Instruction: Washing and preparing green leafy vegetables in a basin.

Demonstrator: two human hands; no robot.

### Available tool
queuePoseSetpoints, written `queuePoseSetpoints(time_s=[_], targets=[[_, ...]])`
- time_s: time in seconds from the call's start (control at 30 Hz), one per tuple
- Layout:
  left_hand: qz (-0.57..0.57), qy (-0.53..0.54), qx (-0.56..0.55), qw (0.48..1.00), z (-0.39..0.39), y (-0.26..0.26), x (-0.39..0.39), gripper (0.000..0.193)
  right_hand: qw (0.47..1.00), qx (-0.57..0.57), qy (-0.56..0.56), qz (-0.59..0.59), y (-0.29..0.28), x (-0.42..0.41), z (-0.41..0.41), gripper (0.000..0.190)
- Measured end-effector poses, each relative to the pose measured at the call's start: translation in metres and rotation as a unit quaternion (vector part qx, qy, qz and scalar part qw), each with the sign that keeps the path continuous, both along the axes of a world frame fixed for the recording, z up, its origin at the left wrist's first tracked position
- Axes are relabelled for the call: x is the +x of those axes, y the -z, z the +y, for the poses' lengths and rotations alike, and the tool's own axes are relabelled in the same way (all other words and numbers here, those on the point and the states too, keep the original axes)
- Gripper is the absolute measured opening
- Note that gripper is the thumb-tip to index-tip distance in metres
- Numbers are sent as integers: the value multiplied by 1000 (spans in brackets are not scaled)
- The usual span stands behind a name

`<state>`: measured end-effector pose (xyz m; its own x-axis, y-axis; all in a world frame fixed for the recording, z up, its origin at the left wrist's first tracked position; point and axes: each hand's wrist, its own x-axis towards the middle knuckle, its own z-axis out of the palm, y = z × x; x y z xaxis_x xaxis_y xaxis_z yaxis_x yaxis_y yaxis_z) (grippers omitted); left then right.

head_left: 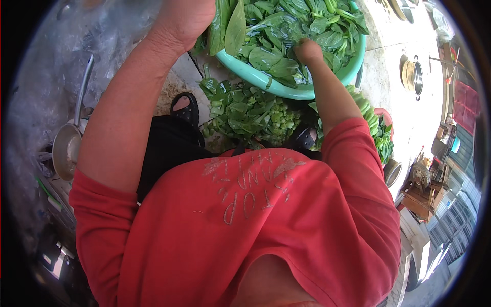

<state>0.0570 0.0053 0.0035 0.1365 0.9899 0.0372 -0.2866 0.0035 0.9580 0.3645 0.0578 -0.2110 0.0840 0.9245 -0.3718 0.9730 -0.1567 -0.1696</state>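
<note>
A turquoise basin (pixel 264 80) holds water and many leafy greens (pixel 282 65) that look like bok choy. My right hand (pixel 308 51) is in the basin among the leaves, its fingertips hidden by water and greens. My left hand (pixel 188 23) is raised at the upper left, cut off by the picture's edge, with its fingers mostly out of sight. Large long leaves (pixel 228 28) hang right beside it over the basin's rim; whether it holds them is not clear. Cut stems and leaves (pixel 253 111) lie heaped on the floor between my feet, below the basin.
Clear plastic sheeting (pixel 115 50) and a long-handled metal pan (pixel 67 151) are at left. At right are pale green vegetables (pixel 362 107), a pink container (pixel 384 115) of greens, a metal pot (pixel 416 78) and a round vessel (pixel 392 172). A wheeled wooden item (pixel 422 192) stands farther off.
</note>
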Motion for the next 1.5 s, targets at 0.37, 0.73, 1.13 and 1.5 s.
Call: queuePoseSetpoints(time_s=[0.37, 0.73, 1.13, 1.5], targets=[[58, 9, -134, 989, 4, -1, 5, 32, 987, 48, 68, 139, -5, 17, -9, 40], [178, -17, -51, 982, 4, 25, 5, 49, 652, -111, 73, 746, -188, -33, -22, 28], [-192, 98, -167, 962, -38, -16, 39, 39, 701, -43, 123, 702, -249, -112, -80, 26], [-34, 43, -53, 997, -38, -12, 40, 48, 915, 216, -191, 283, -274, -114, -122, 44]])
